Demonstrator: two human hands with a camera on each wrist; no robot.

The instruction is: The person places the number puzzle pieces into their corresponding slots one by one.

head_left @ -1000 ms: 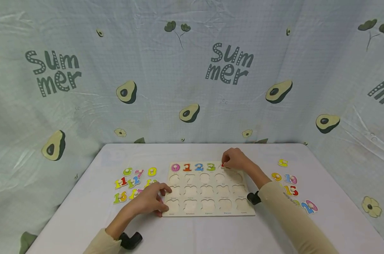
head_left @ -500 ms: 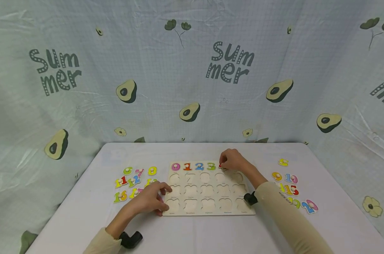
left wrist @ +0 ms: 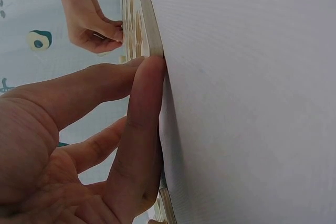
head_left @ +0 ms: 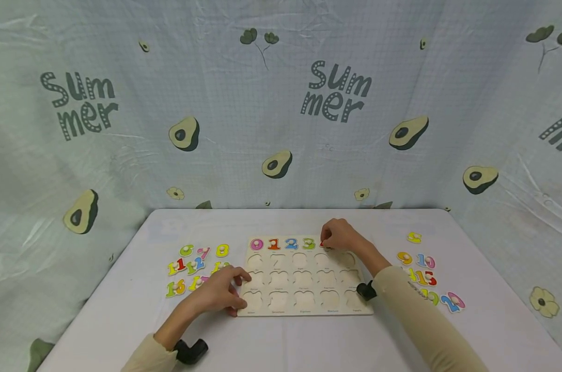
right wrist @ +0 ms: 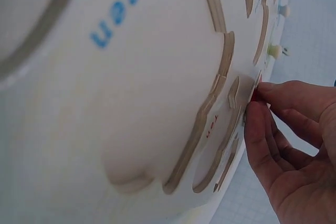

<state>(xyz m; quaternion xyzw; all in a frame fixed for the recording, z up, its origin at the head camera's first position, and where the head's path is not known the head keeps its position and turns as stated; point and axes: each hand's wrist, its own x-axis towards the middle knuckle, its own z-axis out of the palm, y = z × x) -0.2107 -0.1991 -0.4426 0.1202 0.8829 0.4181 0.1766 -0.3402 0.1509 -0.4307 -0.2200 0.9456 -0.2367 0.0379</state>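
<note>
A wooden number puzzle board [head_left: 292, 313] lies on the table, with pieces 0 [head_left: 256, 245], 1 and 2 [head_left: 291, 244] and 3 [head_left: 309, 244] in its top row. At its lower left corner my left hand [head_left: 220, 292] grips the edge between thumb and fingers; the left wrist view shows the fingertips [left wrist: 149, 69] against that edge. My right hand [head_left: 340, 235] pinches a red number piece [head_left: 323, 245] over the top row, right of the 3. The fingers hide most of this piece. In the right wrist view, the red piece [right wrist: 255, 95] shows between thumb and finger at the board.
Left of the board lie several loose number pieces, among them a green 6 [head_left: 186, 250], a yellow 8 [head_left: 222, 250] and a 16 [head_left: 175, 288]. More lie on the right, including a yellow 5 [head_left: 414, 237], a 10 [head_left: 426, 261] and a 20 [head_left: 452, 302]. A printed curtain [head_left: 225, 103] hangs behind the table.
My right hand has shifted slightly left with the red piece, closer to the 3, and has stayed there over the last half second. The left hand keeps its place on the board.
</note>
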